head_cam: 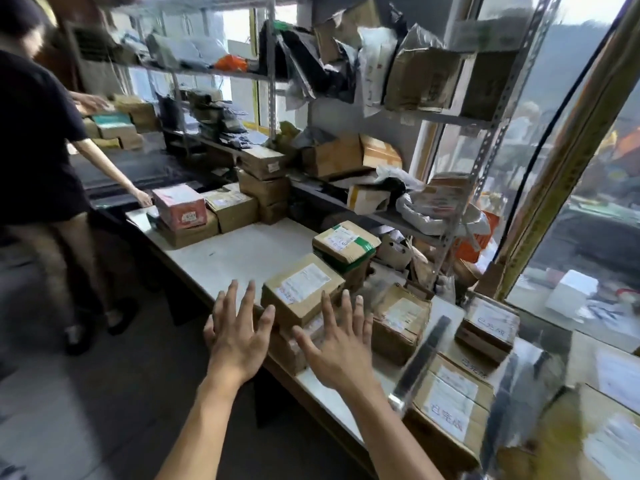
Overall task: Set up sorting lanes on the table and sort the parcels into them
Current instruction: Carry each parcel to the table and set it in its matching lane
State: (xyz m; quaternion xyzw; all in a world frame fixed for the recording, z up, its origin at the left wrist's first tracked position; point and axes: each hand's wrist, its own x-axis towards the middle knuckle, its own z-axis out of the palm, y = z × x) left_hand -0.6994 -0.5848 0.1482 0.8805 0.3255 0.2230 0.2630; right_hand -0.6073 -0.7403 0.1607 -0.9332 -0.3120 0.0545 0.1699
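A person in dark clothes (38, 143) is seen far left of the white table (242, 251) | pink box (180, 206) is stacked on brown cardboard at the table's far end | left hand (239, 337), fingers spread, nothing held | square cardboard parcel (303, 292) with white label sits at the table's near edge | right hand (341, 344), fingers spread, nothing held | metal shelves (381, 216) behind the table are stuffed with bags and boxes

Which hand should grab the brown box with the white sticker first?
Probably the right hand: its open fingers reach up beside the brown box, near its front corner. The left hand, also open, sits a little further left, over the table edge.
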